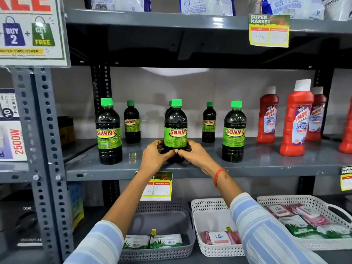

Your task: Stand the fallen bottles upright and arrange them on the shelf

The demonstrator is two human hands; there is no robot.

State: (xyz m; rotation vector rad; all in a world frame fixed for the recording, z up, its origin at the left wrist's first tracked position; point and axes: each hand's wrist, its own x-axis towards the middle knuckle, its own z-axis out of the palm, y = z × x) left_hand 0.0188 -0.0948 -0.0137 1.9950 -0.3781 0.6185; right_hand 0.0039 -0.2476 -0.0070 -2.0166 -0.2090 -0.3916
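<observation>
While upright near the shelf's (114,173) front edge, a full bottle (175,128) is clasped low by the left hand (155,156) and right hand (197,155); smooth, heavy plastic suits that grip. Behind, five more bottles (209,122) are seen standing.

Both hands, left hand (155,156) and right hand (196,155), clasp upright middle bottle (176,128) on shelf (266,164)
</observation>
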